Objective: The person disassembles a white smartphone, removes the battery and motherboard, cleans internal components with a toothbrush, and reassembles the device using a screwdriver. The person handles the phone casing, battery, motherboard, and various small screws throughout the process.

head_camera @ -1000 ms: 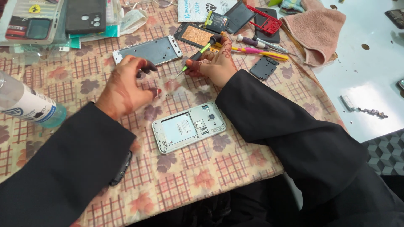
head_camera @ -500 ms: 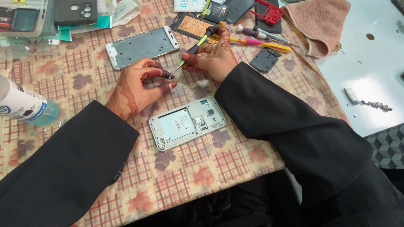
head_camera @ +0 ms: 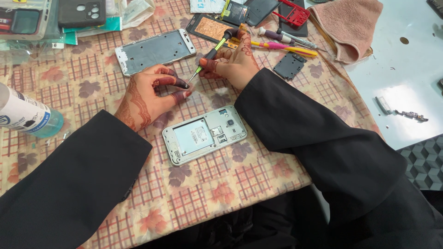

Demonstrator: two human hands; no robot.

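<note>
L hand, henna-patterned, lay on floral checked tablecloth; thumb and fingers pinched some tiny part, too small to tell. R hand at its 2 o'clock, fingers closed round slim green-and-black precision screwdriver. Driver's long axis ran 1–7 o'clock, tip pointing down-left at L fingertips. Judged best: keep part pinned firm, tip seated square, light twist w/o slipping. Opened silver phone body, battery bay showing, lay at 5 o'clock of L hand, untouched.
</note>
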